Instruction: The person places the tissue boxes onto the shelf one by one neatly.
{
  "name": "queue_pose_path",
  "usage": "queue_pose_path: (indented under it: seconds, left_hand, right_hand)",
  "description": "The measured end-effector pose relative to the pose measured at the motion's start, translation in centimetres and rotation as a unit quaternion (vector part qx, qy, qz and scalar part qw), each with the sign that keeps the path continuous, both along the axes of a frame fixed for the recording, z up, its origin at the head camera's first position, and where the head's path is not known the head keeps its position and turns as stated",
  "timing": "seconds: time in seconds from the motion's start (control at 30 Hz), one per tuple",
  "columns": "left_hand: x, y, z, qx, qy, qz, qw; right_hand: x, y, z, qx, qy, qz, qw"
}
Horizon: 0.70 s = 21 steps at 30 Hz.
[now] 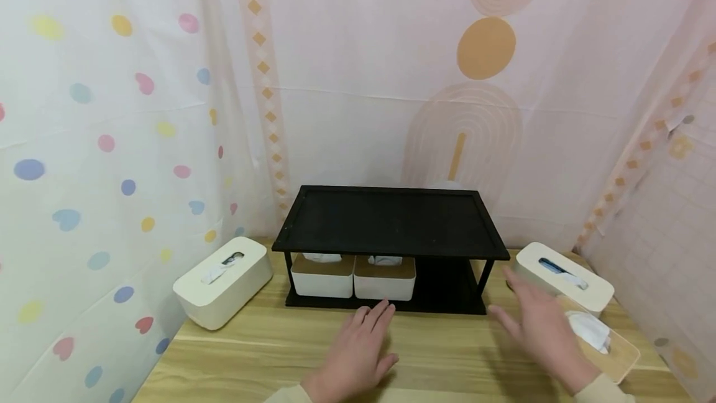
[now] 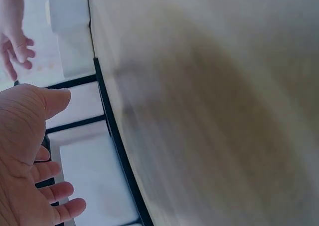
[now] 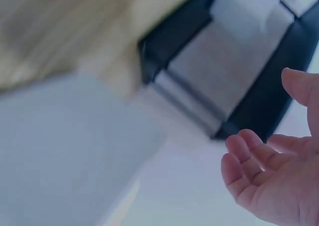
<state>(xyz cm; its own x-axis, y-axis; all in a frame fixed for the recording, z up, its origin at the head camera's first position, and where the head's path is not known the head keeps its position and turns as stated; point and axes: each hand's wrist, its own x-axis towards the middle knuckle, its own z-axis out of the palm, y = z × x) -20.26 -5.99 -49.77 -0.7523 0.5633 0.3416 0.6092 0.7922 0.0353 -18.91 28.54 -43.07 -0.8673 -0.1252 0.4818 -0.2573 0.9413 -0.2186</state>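
The left hand (image 1: 355, 350) is over the wood-grain table (image 1: 442, 353), in front of the black two-tier rack (image 1: 391, 219); its grasp is empty, the thumb standing apart from the fingers, which reach toward the rack's lower front edge; from where I stand I cannot tell whether the fingertips touch that edge. The right hand (image 1: 537, 325) is near the rack's right front post, spread wide between thumb and fingers, likewise holding nothing; contact with the items behind it cannot be confirmed.

On the rack's lower board, beneath the black top, two white tissue boxes with wood-look lids are set side by side: the left one (image 1: 322, 282) at the left posts, the middle one (image 1: 386, 287) just beside it; white tissue shows above both lids.

Left of the rack, an all-white tissue box (image 1: 224, 291) sits angled on the table; right of the rack, a second all-white tissue box (image 1: 597, 296) lies angled also; nearer the person, beside the right hand, is a wood-look tissue box lid (image 1: 615, 353), tissue protruding from it, whatever is under it out of sight.
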Motion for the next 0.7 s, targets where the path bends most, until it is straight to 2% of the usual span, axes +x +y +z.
queue_pose_path:
  seconds: [0.03, 0.1, 0.23, 0.3, 0.5, 0.6, 0.7]
  left_hand:
    - [0.1, 0.1, 0.0, -0.002, -0.004, -0.007, 1.0]
    - [0.4, 0.2, 0.0, -0.004, -0.016, -0.021, 0.9996]
    - [0.9, 0.3, 0.0, -0.011, -0.038, -0.049, 0.998]
    - [1.0, 0.4, -0.1, -0.012, -0.042, -0.058, 0.9974]
    - [1.1, 0.4, -0.4, -0.008, -0.028, -0.068, 0.9973]
    - [1.0, 0.4, -0.5, -0.009, -0.027, -0.069, 0.9972]
    - [1.0, 0.3, -0.5, -0.012, -0.035, -0.07, 0.9969]
  right_hand:
    - [0.1, 0.9, 0.4, 0.003, 0.002, -0.009, 0.9999]
    - [0.5, 2.8, 1.3, 0.004, -0.019, -0.032, 0.9993]
    - [1.4, 6.8, 1.6, -0.004, -0.07, -0.073, 0.9949]
    - [2.1, 8.7, 1.3, -0.01, -0.108, -0.091, 0.9899]
    - [3.8, 12.8, -0.1, 0.017, -0.204, -0.14, 0.9688]
    - [4.3, 14.0, -0.7, 0.02, -0.239, -0.146, 0.9598]
    - [4.8, 14.9, -1.1, 0.012, -0.26, -0.141, 0.9553]
